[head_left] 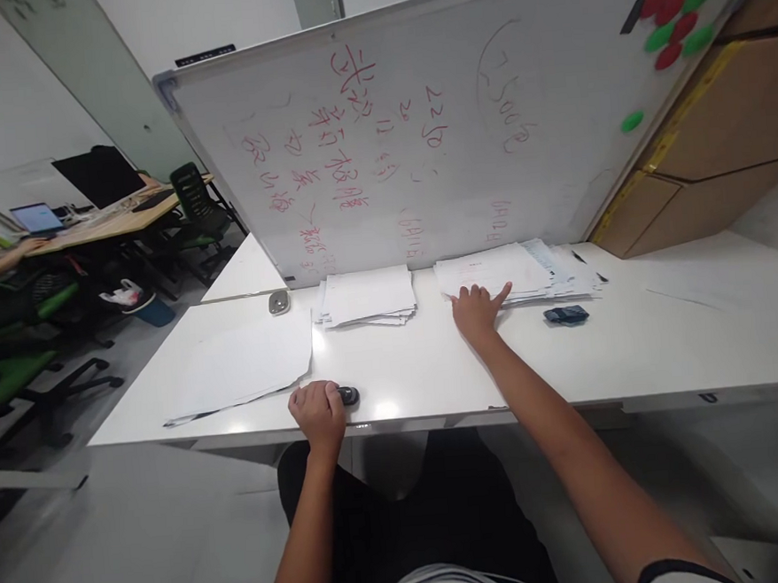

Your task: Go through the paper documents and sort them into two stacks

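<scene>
My left hand is wrapped round a small black tool with a rounded end at the front edge of the white desk. Most of the tool is hidden under my fingers. My right hand rests at the front left corner of a spread stack of papers; its thumb sticks out to the right and its fingers touch the sheets. Left of it lies a second paper stack. A few large sheets lie further left, bent at their right edge.
A whiteboard with red writing and round magnets stands behind the papers. Cardboard boxes lean in at the right. A dark crumpled packet and a small grey square item lie on the desk. A person sits far left.
</scene>
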Motion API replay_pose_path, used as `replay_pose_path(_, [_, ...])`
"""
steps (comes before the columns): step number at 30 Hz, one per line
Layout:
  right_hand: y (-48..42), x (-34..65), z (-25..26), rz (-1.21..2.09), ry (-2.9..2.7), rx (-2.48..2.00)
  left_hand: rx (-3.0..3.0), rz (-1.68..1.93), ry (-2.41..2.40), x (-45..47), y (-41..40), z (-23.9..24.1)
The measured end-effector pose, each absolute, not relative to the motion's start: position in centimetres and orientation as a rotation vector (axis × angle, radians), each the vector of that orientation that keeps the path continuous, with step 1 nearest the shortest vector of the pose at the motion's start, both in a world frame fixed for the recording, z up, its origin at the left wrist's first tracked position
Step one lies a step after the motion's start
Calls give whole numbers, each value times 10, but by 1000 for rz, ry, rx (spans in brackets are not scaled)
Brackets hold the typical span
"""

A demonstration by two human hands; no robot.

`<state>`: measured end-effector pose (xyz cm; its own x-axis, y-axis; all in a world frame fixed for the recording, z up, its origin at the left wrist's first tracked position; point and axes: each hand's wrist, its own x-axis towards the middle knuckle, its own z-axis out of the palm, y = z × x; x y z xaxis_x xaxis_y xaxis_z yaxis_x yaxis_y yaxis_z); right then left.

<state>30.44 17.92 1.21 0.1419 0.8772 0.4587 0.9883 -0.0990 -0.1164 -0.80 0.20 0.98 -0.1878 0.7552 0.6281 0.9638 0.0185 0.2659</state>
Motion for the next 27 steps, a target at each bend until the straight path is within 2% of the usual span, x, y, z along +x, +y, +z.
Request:
replay_pose_path(10, [179,309,9,-322,-1791,-1875,-1776,-952,-1994,-7,1,9])
replay_pose_path(15, [157,307,31,-290,-1802,-1554,-1773,-890,-2023,-5,3,13])
replay_pose_path(20, [76,274,44,-323,-2089,-1126,-1738,-897,-2107,2,8,20])
replay_pose_path(27, [-46,235,11,-1,-2293,-1104,-1976,-1138,-1860,23,-35,36])
